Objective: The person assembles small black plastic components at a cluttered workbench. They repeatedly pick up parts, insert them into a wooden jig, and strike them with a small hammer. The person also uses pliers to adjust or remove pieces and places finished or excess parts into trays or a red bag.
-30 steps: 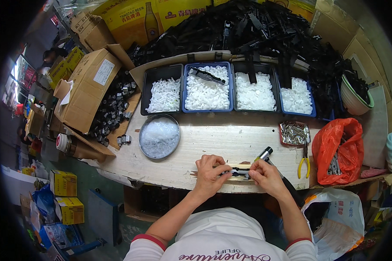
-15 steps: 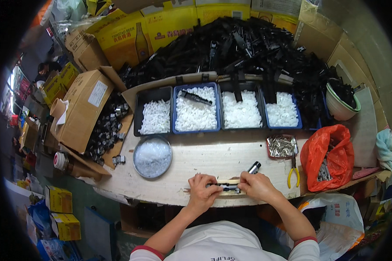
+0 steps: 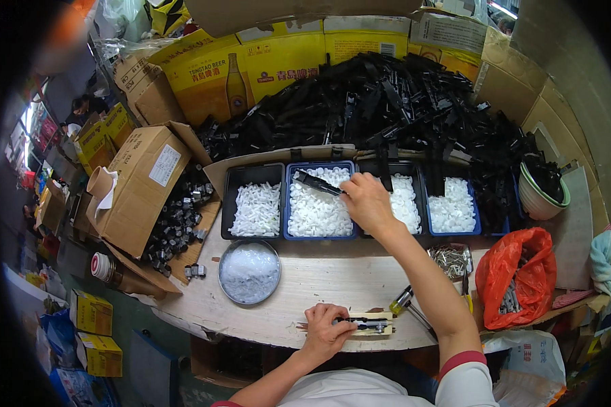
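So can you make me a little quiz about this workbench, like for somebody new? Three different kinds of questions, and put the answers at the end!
1. Pick one. What is the person's bare left hand touching?
A) a brown bottle with a red-and-white cap
B) a long narrow black part on a pale oblong block
C) a pale blue cloth

2. True or false? The crinkled red plastic bag is to the right of the round grey dish of clear pieces.

3. Count: how many rectangular black or blue trays of white pieces stand in the row?

Key: 1. B; 2. True; 3. Four
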Tool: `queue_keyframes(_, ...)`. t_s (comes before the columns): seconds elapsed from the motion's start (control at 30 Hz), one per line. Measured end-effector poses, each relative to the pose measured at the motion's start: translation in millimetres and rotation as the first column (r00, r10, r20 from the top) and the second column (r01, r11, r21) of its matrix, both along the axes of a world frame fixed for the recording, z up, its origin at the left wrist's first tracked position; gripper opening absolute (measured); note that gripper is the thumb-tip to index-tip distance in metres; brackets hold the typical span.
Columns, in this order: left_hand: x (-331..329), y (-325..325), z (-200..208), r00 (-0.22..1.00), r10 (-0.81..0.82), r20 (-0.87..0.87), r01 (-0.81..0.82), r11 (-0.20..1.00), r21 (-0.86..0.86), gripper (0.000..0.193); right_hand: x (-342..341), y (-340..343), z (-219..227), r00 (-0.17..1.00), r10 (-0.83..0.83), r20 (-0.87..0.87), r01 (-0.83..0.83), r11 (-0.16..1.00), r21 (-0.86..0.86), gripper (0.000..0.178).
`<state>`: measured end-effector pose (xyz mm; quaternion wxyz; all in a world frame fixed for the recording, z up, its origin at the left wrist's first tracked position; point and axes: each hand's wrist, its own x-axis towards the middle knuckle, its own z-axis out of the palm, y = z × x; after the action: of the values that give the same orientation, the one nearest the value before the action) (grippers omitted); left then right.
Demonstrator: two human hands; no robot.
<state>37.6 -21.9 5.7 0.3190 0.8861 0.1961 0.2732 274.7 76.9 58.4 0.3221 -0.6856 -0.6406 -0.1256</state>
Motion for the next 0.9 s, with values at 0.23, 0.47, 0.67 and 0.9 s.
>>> queue_keyframes(0.23, -1, 0, 0, 1.0, 0.011, -0.006, -0.011, 0.999, 0.041, 0.014, -11, 36, -7, 0.958, -0.048, 0.283, 0.075, 0.994, -0.085, 0.02)
queue_keyframes(0.47, -3, 4, 2, 0.994, 0.057, 0.094, -0.052, 0.997, -0.062, 0.01, 2, -39, -4, 0.917, -0.018, -0.398, 0.006, 0.999, -0.032, 0.035)
queue_keyframes(0.67, -27, 22, 14, 0.958, 0.239, 0.156, -0.202, 0.954, -0.22, 0.017, -33, -153, 11, 0.804, -0.101, -0.586, -0.131, 0.931, -0.341, 0.051)
queue_keyframes(0.9, -44, 20, 9, 0.969, 0.231, 0.083, -0.205, 0.948, -0.243, 0.024, -81, -203, -14, 0.982, 0.075, -0.173, -0.125, 0.945, -0.301, 0.032)
